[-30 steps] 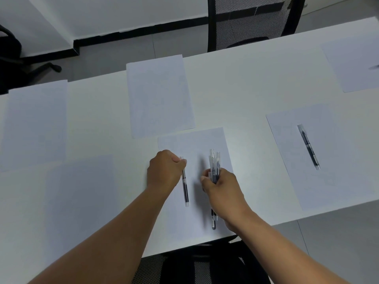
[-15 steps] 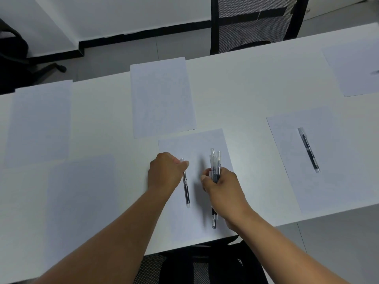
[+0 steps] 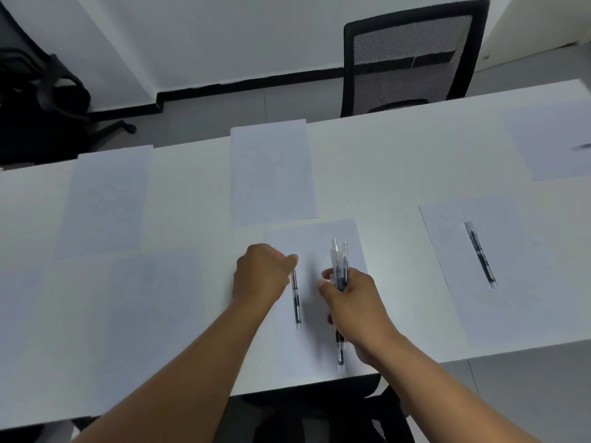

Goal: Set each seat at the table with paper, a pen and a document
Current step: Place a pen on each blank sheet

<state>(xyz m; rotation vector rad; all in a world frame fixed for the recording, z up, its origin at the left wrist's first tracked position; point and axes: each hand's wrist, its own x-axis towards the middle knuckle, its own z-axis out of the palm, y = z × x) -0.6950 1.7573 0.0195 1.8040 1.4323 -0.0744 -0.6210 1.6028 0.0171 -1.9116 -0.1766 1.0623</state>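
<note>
My right hand (image 3: 355, 310) grips a bundle of pens (image 3: 339, 266) upright over the near middle sheet of paper (image 3: 319, 350). My left hand (image 3: 260, 274) pinches the top end of a single pen (image 3: 296, 302) that lies along that sheet. A placed pen (image 3: 480, 254) rests on the sheet (image 3: 511, 282) at the right. Bare sheets lie at the far middle (image 3: 273, 172), the far left (image 3: 105, 199) and the near left (image 3: 153, 302). Another sheet (image 3: 550, 142) at the far right carries a dark, blurred pen (image 3: 582, 147).
The white table (image 3: 399, 174) runs across the view. A black mesh chair (image 3: 409, 59) stands behind its far edge, another black chair (image 3: 44, 100) sits at the far left, and a dark chair (image 3: 319, 414) is tucked under the near edge below my arms.
Both hands have stayed over the near middle sheet with the same holds. The camera has tilted up, showing more of the far wall and chair.
</note>
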